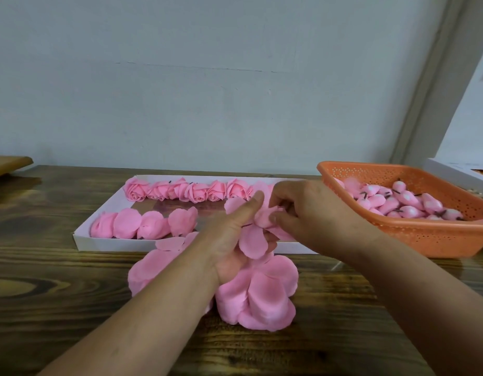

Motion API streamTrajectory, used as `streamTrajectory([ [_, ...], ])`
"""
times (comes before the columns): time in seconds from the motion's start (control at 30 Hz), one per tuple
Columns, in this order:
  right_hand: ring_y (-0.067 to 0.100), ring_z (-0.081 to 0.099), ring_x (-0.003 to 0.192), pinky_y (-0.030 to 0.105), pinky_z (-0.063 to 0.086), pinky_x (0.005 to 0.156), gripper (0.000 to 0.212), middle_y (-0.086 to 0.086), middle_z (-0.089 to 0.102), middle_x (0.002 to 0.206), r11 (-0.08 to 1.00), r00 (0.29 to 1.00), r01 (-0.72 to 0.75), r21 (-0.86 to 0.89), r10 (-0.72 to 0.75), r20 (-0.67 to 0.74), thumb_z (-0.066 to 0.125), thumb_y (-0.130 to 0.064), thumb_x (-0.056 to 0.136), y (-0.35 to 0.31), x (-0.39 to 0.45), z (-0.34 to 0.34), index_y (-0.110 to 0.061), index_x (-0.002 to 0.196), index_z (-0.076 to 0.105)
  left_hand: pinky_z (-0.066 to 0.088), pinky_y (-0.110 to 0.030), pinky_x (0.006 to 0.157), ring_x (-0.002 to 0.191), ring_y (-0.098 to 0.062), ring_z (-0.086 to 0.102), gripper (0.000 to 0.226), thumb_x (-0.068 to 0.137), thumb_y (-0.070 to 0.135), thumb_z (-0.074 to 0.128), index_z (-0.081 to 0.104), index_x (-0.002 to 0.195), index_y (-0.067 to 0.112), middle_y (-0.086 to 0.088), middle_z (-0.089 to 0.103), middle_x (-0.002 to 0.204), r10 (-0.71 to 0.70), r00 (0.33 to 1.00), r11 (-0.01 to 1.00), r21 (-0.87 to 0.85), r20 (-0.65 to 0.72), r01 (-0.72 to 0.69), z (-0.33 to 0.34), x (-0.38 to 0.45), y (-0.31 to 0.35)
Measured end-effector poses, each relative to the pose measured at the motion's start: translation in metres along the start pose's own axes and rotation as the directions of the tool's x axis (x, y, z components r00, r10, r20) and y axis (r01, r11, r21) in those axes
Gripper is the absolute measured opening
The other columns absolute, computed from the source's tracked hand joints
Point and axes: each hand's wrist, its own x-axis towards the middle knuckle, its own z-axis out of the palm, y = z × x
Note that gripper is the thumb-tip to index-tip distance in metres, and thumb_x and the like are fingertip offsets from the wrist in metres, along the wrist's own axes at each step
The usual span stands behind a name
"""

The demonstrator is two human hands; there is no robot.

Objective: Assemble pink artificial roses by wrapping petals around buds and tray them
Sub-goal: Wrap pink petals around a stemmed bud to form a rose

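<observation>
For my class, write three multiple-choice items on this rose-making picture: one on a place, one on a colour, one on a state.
1. Where do the loose buds lie?
A. in the basket
B. on the floor
C. in the white tray

2. What colour is the basket?
A. blue
B. orange
C. green

3. What are the hands doing?
A. resting flat
B. holding petals
C. lifting the tray

Key:
1 A, the buds fill the basket on the right.
2 B, its perforated walls are orange.
3 B, left hand and right hand grip the half-made rose before the white tray.

Both hands meeting mid-frame, left hand [236, 234] gripping, right hand [302, 210] seemingly pinching
</observation>
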Motion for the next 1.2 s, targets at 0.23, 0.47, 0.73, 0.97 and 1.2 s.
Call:
streamTrajectory([
  [0.23, 0.024, 0.054, 0.069, 0.038, 0.048, 0.062, 0.007, 0.005, 0.061, 0.073, 0.999, 1.000, -0.028, -0.015, 0.028, -0.007, 0.056, -0.013, 0.079, -0.009, 0.000, 0.003, -0.010, 0.078, 0.062, 0.047, -0.031, 0.057, 0.053, -0.018, 0.064, 0.015, 0.097, 0.016, 0.050, 0.063, 0.092, 0.009, -0.008, 0.068, 0.065, 0.039, 0.986, 0.998, -0.050, -0.159, -0.048, 0.001, -0.001, -0.005],
  [0.47, 0.024, 0.054, 0.073, 0.036, 0.048, 0.063, 0.004, 0.000, 0.055, 0.072, 0.996, 0.996, -0.078, 0.031, 0.079, -0.033, 0.057, -0.013, 0.079, -0.011, 0.005, 0.012, -0.016, 0.080, 0.054, 0.037, -0.030, 0.055, 0.054, -0.019, 0.054, 0.048, 0.096, 0.014, 0.043, 0.072, 0.059, 0.020, -0.004, 0.060, 0.058, 0.148, 0.976, 0.988, 0.078, -0.159, -0.137, 0.006, -0.005, -0.008],
  [0.73, -0.003, 0.051, 0.053, 0.018, 0.038, 0.056, 0.049, -0.007, 0.060, 0.064, 0.942, 0.983, -0.173, 0.289, 0.181, -0.003, 0.069, -0.016, 0.078, 0.008, 0.007, 0.006, -0.021, 0.124, 0.053, 0.058, -0.037, 0.067, 0.080, -0.023, 0.069, 0.019, 0.093, 0.020, 0.059, 0.066, 0.108, 0.010, -0.010, 0.074, 0.087, 0.145, 0.967, 0.987, 0.101, -0.210, -0.126, 0.006, -0.006, -0.008],
  [0.97, 0.000, 0.052, 0.061, 0.029, 0.043, 0.065, 0.015, -0.013, 0.061, 0.075, 0.960, 0.992, -0.123, 0.251, 0.113, 0.055, 0.072, -0.025, 0.074, 0.015, 0.009, -0.003, -0.029, 0.088, 0.070, 0.054, -0.044, 0.077, 0.075, -0.025, 0.067, 0.017, 0.091, 0.018, 0.060, 0.069, 0.103, 0.012, -0.013, 0.072, 0.091, 0.136, 0.978, 0.988, 0.091, -0.156, -0.123, 0.006, -0.006, -0.007],
  [1.2, 0.006, 0.052, 0.057, 0.032, 0.033, 0.079, 0.013, -0.007, 0.059, 0.062, 0.983, 0.995, -0.091, 0.160, 0.084, 0.049, 0.062, -0.017, 0.082, 0.011, 0.003, -0.004, -0.028, 0.077, 0.064, 0.058, -0.035, 0.069, 0.072, -0.020, 0.070, 0.018, 0.086, 0.000, 0.054, 0.065, 0.097, 0.007, -0.012, 0.073, 0.084, 0.113, 0.988, 0.993, 0.029, -0.103, -0.110, 0.012, -0.010, -0.008],
])
